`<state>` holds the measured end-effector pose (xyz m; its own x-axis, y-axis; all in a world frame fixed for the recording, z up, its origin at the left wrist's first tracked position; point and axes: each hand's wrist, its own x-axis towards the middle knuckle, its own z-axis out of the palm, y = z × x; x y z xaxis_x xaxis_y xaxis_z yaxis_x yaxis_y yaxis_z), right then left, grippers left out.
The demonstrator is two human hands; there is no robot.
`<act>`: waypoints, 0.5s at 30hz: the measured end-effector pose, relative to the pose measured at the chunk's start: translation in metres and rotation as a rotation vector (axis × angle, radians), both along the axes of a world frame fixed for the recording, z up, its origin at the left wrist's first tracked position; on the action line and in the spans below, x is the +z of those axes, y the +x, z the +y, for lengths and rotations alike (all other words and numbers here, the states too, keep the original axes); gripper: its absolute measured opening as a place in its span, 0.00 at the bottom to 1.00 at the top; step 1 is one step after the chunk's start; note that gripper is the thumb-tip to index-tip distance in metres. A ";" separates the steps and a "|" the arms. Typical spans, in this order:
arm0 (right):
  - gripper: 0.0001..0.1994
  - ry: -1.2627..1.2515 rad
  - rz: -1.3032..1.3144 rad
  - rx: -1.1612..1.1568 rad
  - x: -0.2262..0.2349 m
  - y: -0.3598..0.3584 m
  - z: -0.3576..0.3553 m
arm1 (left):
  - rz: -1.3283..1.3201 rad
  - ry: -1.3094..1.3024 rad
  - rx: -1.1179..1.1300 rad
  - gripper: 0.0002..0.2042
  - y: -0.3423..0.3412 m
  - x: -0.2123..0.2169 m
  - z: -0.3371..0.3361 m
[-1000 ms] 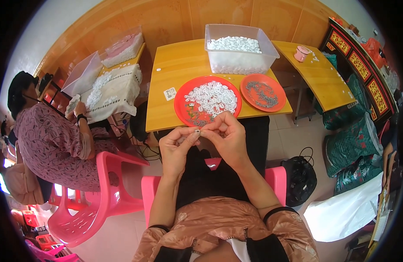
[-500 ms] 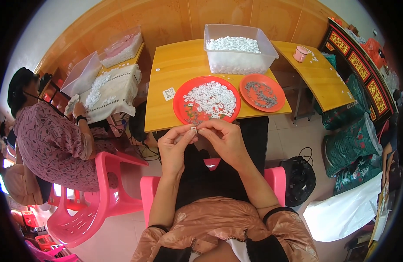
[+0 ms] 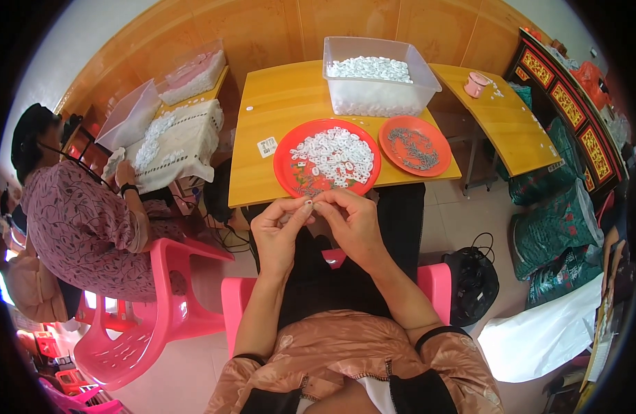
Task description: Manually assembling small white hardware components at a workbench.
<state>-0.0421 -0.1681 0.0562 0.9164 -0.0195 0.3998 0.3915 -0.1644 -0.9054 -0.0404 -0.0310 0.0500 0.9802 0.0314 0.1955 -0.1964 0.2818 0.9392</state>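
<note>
The right hand (image 3: pixel 358 224), fingertips together, any hold unclear, has drawn nearer the white piece (image 3: pixel 308 202) clamped by the left hand's (image 3: pixel 274 231) fingers, suggesting ongoing work.

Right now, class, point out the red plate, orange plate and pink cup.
Red plate (image 3: pixel 279 157): head view, left rim.
Orange plate (image 3: pixel 445 148): head view, right rim.
Pink cup (image 3: pixel 476 87): head view, outer wall.

Glossy plastic is seen in the red plate (image 3: pixel 285 169), white oval pieces (image 3: pixel 335 155) and translucent bin (image 3: pixel 381 101); metal is suggested by the grey parts (image 3: pixel 425 162); smooth wood is shown by the tabletop (image 3: pixel 283 93).
</note>
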 end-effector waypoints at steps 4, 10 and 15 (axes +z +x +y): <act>0.05 0.028 0.029 0.015 -0.003 0.001 -0.002 | -0.011 0.008 -0.014 0.07 0.001 0.000 0.000; 0.05 0.062 0.114 0.061 -0.002 0.002 -0.005 | 0.057 -0.030 -0.032 0.07 0.007 -0.009 0.002; 0.07 0.113 0.200 0.100 -0.002 0.012 -0.015 | 0.168 -0.169 -0.044 0.08 0.012 -0.015 0.006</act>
